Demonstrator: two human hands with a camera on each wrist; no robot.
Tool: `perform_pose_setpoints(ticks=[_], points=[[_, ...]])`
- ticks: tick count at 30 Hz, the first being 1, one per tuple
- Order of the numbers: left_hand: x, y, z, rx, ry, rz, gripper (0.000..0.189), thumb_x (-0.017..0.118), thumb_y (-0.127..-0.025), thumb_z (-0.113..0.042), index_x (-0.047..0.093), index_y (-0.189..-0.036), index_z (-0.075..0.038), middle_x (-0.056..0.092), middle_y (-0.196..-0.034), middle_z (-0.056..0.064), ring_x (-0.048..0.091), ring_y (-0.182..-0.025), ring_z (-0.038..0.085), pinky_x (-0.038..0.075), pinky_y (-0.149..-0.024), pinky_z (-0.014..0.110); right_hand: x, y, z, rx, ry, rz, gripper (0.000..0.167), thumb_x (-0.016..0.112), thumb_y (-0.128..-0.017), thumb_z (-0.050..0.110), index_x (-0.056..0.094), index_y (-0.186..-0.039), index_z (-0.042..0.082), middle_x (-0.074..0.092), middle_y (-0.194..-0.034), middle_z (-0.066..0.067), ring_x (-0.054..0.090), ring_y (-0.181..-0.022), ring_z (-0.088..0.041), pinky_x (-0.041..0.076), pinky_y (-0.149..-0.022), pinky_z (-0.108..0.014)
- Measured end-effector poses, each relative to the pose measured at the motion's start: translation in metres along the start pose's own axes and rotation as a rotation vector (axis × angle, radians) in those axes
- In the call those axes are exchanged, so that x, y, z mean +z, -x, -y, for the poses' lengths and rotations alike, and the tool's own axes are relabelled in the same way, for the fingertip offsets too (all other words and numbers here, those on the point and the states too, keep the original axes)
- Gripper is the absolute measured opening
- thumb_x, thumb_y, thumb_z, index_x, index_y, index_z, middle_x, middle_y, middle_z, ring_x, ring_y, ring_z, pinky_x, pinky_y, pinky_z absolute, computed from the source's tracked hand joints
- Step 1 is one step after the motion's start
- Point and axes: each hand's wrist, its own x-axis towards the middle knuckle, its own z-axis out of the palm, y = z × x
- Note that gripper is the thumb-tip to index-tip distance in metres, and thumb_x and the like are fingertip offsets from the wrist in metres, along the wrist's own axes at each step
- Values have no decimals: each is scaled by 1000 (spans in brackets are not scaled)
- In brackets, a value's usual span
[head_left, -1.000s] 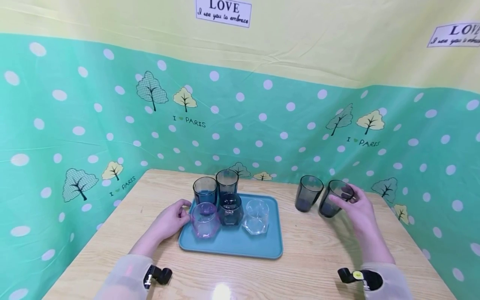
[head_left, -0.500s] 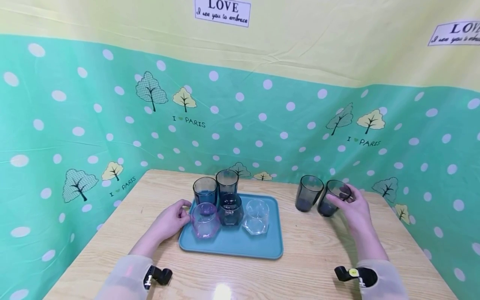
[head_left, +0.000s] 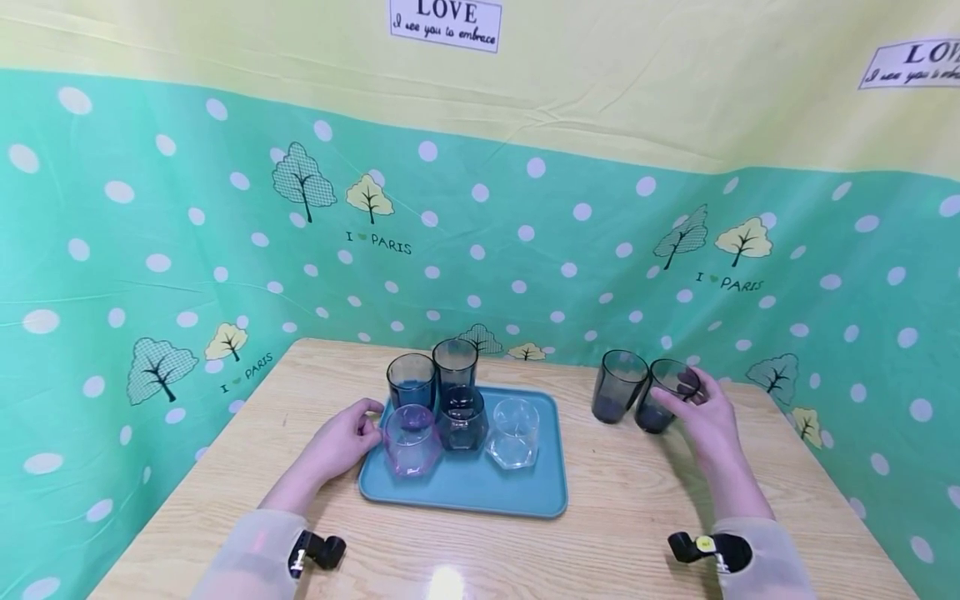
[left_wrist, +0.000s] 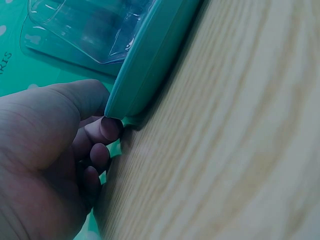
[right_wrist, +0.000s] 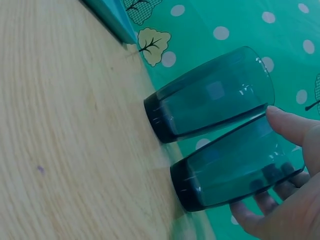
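Note:
At the left edge of the blue tray (head_left: pixel 487 496), my left hand (head_left: pixel 341 442) pinches the rim, thumb above and a fingertip below in the left wrist view. On the tray stand two tall dark glasses (head_left: pixel 455 360) at the back. In front of them are a pinkish glass (head_left: pixel 412 457), a short dark glass (head_left: pixel 462 429) and a clear glass (head_left: pixel 513 446). To the right, my right hand (head_left: pixel 708 417) grips a tall dark tumbler (right_wrist: pixel 225 170) near its top. A second dark tumbler (right_wrist: pixel 210 97) stands right beside it, very close or touching.
Everything stands on a light wooden table (head_left: pixel 480 550). A green and yellow patterned cloth (head_left: pixel 480 225) hangs behind and at both sides. Bare tabletop lies between the tray and the two right-hand tumblers.
My right hand has shifted slightly left with its tumbler, narrowing the gap to the neighbouring tumbler. My left hand and the tray have stayed put.

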Motion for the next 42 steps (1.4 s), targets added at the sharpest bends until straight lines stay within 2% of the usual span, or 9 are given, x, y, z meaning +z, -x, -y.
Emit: perform_pose_setpoints(ticks=[11, 16, 20, 25, 32, 39, 42], points=[[0, 0, 0, 0, 0, -2, 41, 73, -98, -7, 64, -137, 1, 60, -81, -1, 56, -73, 16, 46, -73, 36, 1, 0, -3, -21, 6, 8, 113, 85, -98, 43, 10, -179, 25, 20, -182, -13, 16, -166, -39, 22, -130, -54], [0, 0, 0, 1, 0, -2, 41, 73, -98, -7, 64, -137, 1, 60, -81, -1, 56, -73, 16, 46, -73, 36, 2, 1, -2, -42, -15, 23, 114, 85, -98, 40, 7, -179, 27, 14, -184, -4, 11, -168, -35, 21, -131, -55], [0, 0, 0, 3, -2, -3, 41, 73, -98, -8, 64, -137, 1, 60, -80, -1, 56, -73, 16, 46, -73, 36, 1, 3, 2, -72, -3, 13, 115, 85, -98, 41, 5, -179, 28, 6, -184, 2, 4, -168, -34, 14, -132, -54], [0, 0, 0, -2, -5, -2, 41, 73, -98, -7, 64, -137, 1, 60, -80, -2, 56, -72, 15, 46, -73, 35, 2, 10, 14, -129, 58, -31, 114, 83, -99, 46, 4, -179, 28, 6, -184, 4, 0, -169, -33, 10, -132, -58], [0, -2, 3, -2, -1, 1, 41, 73, -98, -8, 64, -138, 1, 61, -81, -1, 57, -73, 16, 47, -73, 36, 12, 19, 38, -269, 109, -73, 110, 85, -98, 44, 11, -179, 29, 15, -183, 3, 8, -169, -28, 10, -132, -57], [0, -1, 1, 8, -5, -1, 42, 73, -98, -7, 64, -138, 1, 61, -81, -1, 57, -73, 16, 47, -74, 37, 36, 33, 63, -392, 122, -72, 107, 87, -97, 39, 18, -178, 25, 25, -181, 1, 16, -167, -29, 15, -132, -57], [0, -1, 1, 14, -6, -4, 41, 74, -98, -7, 64, -137, 1, 61, -81, -1, 57, -73, 15, 47, -74, 36, 48, 37, 71, -426, 112, -44, 105, 87, -98, 40, 20, -178, 26, 28, -180, 1, 18, -167, -29, 16, -132, -55]])
